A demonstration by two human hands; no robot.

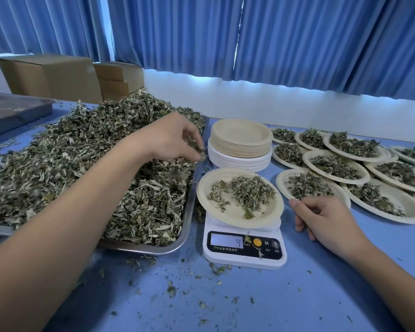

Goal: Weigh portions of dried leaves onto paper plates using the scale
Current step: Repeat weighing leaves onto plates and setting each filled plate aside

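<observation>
Dried leaves [58, 152] heaped the steel tray [187, 226] at the left edge of the bench [297, 295]. The left hand [175, 137] pinched a tuft above it. More lay on the plate [228, 218] atop the scale [244, 258]. The right hand [326, 221] rested beside it, loosely curled and empty.

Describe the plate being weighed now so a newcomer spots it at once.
Start at the big metal tray heaped with dried leaves on the left of the blue table. Just right of it stands a white scale, and the plate sits on top of it. The other filled plates lie on the table farther right; only this one is on the scale.
</observation>
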